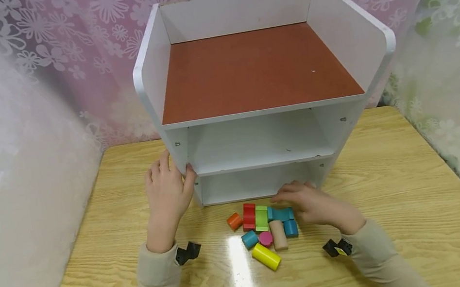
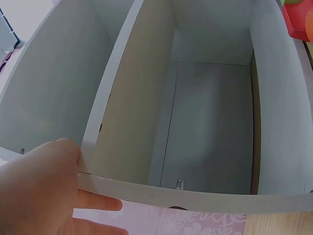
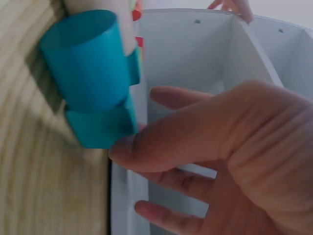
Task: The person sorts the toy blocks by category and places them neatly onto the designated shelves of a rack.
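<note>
A white shelf unit (image 1: 259, 165) with a reddish-brown top board stands on the table. My left hand (image 1: 167, 189) grips its left side panel, with the thumb inside and the fingers (image 2: 100, 200) outside. My right hand (image 1: 309, 203) is low at the front right, beside a teal bridge-shaped block (image 1: 281, 214), its fingers spread and nothing held. In the right wrist view the thumb (image 3: 142, 147) lies at that block's edge; whether they touch I cannot tell. A blue cylinder (image 1: 290, 228) sits against the block, and red (image 1: 249, 217) and green (image 1: 261, 218) blocks stand left of it.
Several more blocks lie on the wooden table (image 1: 394, 179) before the shelf: an orange cylinder (image 1: 234, 221), another blue cylinder (image 1: 250, 239), a pink one (image 1: 266, 239), a beige one (image 1: 278, 234) and a yellow one (image 1: 266, 256). Flowered curtains (image 1: 115, 81) hang behind.
</note>
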Available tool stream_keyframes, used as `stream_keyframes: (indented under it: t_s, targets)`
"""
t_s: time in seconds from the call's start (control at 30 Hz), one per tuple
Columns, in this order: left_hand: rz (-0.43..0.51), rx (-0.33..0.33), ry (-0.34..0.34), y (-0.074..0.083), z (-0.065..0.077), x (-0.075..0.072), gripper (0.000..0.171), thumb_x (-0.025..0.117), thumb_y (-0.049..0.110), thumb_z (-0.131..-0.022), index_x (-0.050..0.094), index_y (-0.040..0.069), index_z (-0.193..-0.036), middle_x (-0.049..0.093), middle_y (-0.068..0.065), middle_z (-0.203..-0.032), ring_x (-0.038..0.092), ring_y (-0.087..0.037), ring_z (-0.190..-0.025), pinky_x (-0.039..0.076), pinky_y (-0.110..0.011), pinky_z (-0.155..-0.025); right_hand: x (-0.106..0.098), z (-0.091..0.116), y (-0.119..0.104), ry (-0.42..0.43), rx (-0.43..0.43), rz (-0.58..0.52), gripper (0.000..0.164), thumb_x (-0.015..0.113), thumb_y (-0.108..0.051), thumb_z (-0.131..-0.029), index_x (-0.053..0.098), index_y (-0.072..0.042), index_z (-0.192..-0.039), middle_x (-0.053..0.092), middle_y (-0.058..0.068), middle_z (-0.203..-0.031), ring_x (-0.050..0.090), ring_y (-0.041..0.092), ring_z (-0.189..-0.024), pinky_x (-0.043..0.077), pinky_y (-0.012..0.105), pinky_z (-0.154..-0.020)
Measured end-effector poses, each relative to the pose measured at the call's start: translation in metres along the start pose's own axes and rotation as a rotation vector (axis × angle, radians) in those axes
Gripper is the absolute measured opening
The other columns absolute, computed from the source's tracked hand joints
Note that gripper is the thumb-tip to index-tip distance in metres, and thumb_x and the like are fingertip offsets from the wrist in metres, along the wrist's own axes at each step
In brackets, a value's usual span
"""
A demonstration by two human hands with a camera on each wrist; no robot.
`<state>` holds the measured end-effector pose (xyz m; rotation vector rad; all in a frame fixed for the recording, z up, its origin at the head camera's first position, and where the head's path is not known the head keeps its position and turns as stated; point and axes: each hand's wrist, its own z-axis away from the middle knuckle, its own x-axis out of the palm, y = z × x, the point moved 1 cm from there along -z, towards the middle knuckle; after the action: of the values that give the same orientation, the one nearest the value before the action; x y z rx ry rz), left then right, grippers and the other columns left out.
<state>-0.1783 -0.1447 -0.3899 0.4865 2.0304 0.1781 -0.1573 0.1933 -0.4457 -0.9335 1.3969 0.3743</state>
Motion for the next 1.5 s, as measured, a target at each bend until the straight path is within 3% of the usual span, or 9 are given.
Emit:
stream_keyframes:
  t_s: [0.3,0.5,0.8,0.97,1.2,1.5]
  targets:
    - [0.007,-0.012,-0.017,0.001,0.000,-0.001,0.055,0.039,0.034,-0.100,0.046,0.007,-0.147,0.047,-0.020,-0.144,0.049,-0.048,-0.119,0.034,-0.064,-0.102,0.009,-0.003,0.002,-0.024,-0.033,-0.042,0.076,0.042,0.024,-0.072,0.062,-0.017,-0.133,0.063,0.001,-0.124,0.057,0.027,-0.111,0.051,0.054,-0.087]
    - [0.013,-0.014,-0.027,0.001,-0.001,-0.001,0.054,0.039,0.034,-0.100,0.047,0.006,-0.146,0.047,-0.021,-0.144,0.049,-0.048,-0.119,0.034,-0.064,-0.102,0.014,-0.003,0.002,-0.041,-0.036,-0.051,0.072,0.044,0.023,-0.076,0.062,-0.020,-0.131,0.063,0.000,-0.124,0.058,0.026,-0.110,0.052,0.052,-0.087]
    - [0.028,-0.020,-0.042,0.002,-0.001,-0.001,0.054,0.039,0.034,-0.100,0.047,0.006,-0.146,0.047,-0.022,-0.144,0.048,-0.049,-0.120,0.033,-0.064,-0.103,0.014,0.001,0.002,-0.028,-0.005,-0.010,0.059,0.049,0.019,-0.075,0.067,-0.016,-0.119,0.063,0.001,-0.119,0.058,0.027,-0.106,0.052,0.049,-0.081]
    - [0.027,-0.024,-0.041,0.002,0.000,0.000,0.055,0.040,0.034,-0.100,0.046,0.006,-0.146,0.047,-0.023,-0.143,0.049,-0.049,-0.120,0.033,-0.064,-0.102,0.012,0.000,0.000,-0.060,-0.006,-0.050,0.066,0.054,0.020,-0.075,0.062,-0.018,-0.128,0.062,0.002,-0.125,0.058,0.027,-0.108,0.052,0.052,-0.085]
    - [0.025,-0.030,-0.046,0.002,0.000,-0.001,0.055,0.040,0.034,-0.100,0.046,0.006,-0.146,0.047,-0.022,-0.143,0.048,-0.049,-0.120,0.033,-0.064,-0.103,0.011,0.000,-0.002,-0.084,-0.027,-0.064,0.069,0.056,0.021,-0.076,0.063,-0.023,-0.128,0.061,0.001,-0.126,0.057,0.026,-0.107,0.053,0.050,-0.085]
    - [0.036,-0.037,-0.044,0.002,0.000,-0.001,0.054,0.040,0.034,-0.100,0.048,0.007,-0.145,0.048,-0.021,-0.144,0.048,-0.048,-0.120,0.032,-0.063,-0.103,0.009,0.001,-0.002,-0.073,0.042,-0.102,0.071,0.058,0.023,-0.069,0.061,-0.021,-0.125,0.062,-0.001,-0.124,0.056,0.028,-0.108,0.050,0.057,-0.088]
